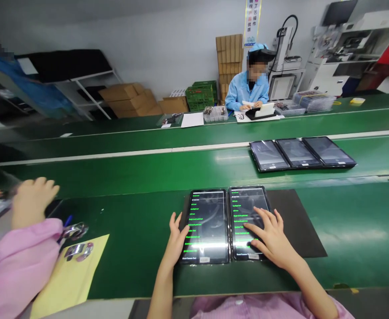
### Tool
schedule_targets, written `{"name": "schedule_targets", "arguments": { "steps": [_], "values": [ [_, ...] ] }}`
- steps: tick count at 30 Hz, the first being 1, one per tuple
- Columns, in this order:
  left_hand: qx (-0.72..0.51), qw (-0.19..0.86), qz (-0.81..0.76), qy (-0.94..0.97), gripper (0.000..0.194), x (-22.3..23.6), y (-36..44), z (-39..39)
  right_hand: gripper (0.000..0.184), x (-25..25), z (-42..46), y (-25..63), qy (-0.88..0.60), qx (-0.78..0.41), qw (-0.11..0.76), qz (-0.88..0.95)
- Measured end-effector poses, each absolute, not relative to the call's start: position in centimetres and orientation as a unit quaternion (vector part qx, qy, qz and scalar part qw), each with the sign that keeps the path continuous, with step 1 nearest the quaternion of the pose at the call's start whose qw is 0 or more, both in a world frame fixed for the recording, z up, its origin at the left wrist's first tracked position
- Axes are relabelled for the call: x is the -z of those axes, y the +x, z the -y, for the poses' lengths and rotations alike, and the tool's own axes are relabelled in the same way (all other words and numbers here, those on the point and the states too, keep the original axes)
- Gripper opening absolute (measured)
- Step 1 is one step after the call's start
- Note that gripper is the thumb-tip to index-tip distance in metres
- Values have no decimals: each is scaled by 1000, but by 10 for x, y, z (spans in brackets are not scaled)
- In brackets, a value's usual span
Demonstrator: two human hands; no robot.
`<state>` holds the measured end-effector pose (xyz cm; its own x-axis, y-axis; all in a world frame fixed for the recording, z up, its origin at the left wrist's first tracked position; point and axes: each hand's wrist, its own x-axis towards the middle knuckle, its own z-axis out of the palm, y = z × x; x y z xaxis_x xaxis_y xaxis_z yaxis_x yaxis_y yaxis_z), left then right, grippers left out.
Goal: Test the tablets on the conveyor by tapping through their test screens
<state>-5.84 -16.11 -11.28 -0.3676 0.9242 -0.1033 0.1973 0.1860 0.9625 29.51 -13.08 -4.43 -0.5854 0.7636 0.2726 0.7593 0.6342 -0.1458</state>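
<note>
At five o'clock in our view, the left tablet [208, 226] and right tablet [241, 210] lie side by side on the table [134, 248]. Our left hand [177, 241], loosely parted, touches the former's edge; our right hand [270, 235] spreads wide over the latter. Three more tablets [299, 153] lie at three o'clock.

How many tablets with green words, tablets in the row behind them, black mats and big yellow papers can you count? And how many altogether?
Tablets with green words: 2
Tablets in the row behind: 3
Black mat: 1
Big yellow paper: 1
Total: 7
</note>
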Motion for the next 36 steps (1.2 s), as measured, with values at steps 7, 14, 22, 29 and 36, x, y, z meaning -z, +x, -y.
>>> {"name": "schedule_targets", "arguments": {
  "steps": [7, 14, 22, 29, 36],
  "values": [
    [-475, 361, -670, 442, 77, 105, -54, 165, 37, 51, 129, 312, -459, 0, 244, 854],
    [-432, 202, -686, 549, 63, 83, -46, 176, 34, 57, 124, 322, -500, -27, 238, 832],
    [-360, 189, -682, 608, 69, 79, -54, 177, 35, 55, 117, 291, -470, 5, 154, 869],
    [-330, 188, -701, 603, 71, 77, -50, 179, 36, 54, 114, 285, -475, 12, 148, 867],
    [-281, 180, -718, 611, 56, 55, -61, 168, 49, 47, 103, 338, -494, -27, 190, 848]
  ]
}}
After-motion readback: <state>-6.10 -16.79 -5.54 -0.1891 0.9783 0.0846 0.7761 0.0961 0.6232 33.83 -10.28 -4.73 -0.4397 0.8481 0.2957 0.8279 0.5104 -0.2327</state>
